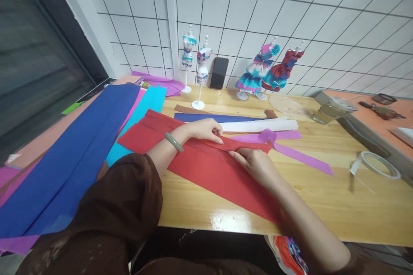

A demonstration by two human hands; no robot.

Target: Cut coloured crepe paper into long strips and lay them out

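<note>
Brown sleeve (125,202), on the wearer's left arm; loose, gathered near the elbow. Bangle (174,142), grey-green, worn at the left wrist.

Red sheet (219,172), one, lying slantwise across the middle of the wooden table (322,215), its far edge folded over, lower right portion partly under the right forearm. Left hand (205,130): thumb and curled fingers closed on the folded far edge. Right hand (254,161): fingers curled, pinching the same fold farther right, thumb pointing toward the left hand; the two near each other, not touching.

Strips, just beyond the red sheet: blue strip (237,118); white strip (258,126); purple strip (306,161), looped, its tail reaching right.

Sheets, to the left: large blue sheet (74,150), partly over a turquoise sheet (151,101).

Along the tiled wall (206,4): two small dress forms on white stands, rear (188,51) and front (202,66); phone (219,73), dark-screened, leaning upright; two further forms in ruffled dresses, one pink, white and turquoise (256,71), one red and blue (285,68).

Right side: lidded cup (332,111); tape roll (394,173), lying flat.
</note>
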